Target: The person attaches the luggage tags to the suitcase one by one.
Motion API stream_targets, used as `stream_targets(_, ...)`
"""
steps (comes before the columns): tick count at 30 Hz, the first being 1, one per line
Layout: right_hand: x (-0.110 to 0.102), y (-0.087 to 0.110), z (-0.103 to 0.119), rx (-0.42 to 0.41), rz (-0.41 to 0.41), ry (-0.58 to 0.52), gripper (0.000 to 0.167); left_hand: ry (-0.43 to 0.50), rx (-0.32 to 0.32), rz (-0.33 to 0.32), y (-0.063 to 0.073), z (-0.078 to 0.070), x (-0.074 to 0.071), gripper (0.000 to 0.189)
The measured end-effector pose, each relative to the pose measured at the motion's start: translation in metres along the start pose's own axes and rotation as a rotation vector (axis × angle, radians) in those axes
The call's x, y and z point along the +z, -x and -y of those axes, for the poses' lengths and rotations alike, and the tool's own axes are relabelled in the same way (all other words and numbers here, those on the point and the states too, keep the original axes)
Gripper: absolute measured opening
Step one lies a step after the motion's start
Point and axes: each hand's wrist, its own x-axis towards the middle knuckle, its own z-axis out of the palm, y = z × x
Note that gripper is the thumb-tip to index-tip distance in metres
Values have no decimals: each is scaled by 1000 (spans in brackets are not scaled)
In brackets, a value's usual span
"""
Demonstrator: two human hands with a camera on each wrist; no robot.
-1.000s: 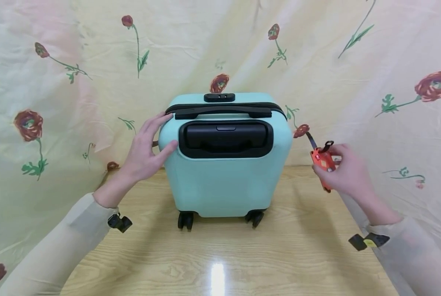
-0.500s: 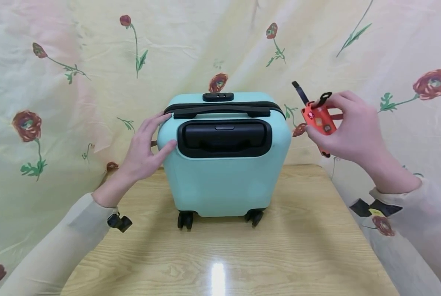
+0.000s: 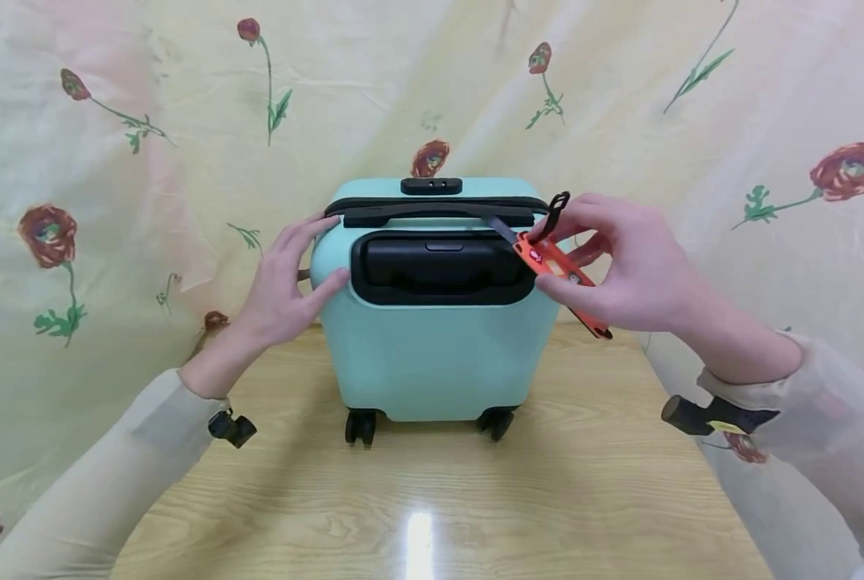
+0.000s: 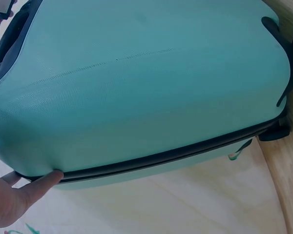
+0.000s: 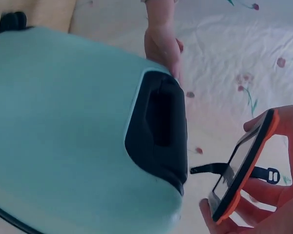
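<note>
A mint-green suitcase (image 3: 439,354) stands upright on its wheels. My left hand (image 3: 283,282) rests against its upper left corner, fingers spread; in the left wrist view a fingertip (image 4: 52,176) touches the black zip seam (image 4: 161,157). My right hand (image 3: 634,262) pinches an orange luggage tag (image 3: 556,266) by its edges, in front of the suitcase's upper right corner. The tag's dark strap (image 3: 502,229) is unfastened, its free end overlapping the right end of the black carry handle (image 3: 432,212) in the head view. Its buckle (image 5: 273,175) sticks out on the other side.
The suitcase stands on a light wood table (image 3: 432,491). Behind it hangs a pale cloth (image 3: 374,80) with red flowers. A recessed black pull handle (image 3: 442,270) and a combination lock (image 3: 432,187) are on the suitcase.
My right hand has risen from low at the right, then moved left with the luggage tag, bringing the strap to the carry handle. My left hand has stayed on the suitcase corner.
</note>
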Motion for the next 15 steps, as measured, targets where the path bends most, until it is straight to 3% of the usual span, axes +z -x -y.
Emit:
stream_targets(6,5,-8,10,116,85,28,17,13,-16,14,-1,-1,-1,63)
stream_targets(11,6,-14,15,136,156,15,18,10,-19,21,-1,-1,-4,63)
stream_targets(15,6,-14,17,128,157,13,20,4,-17,27,0,-2,-6,63)
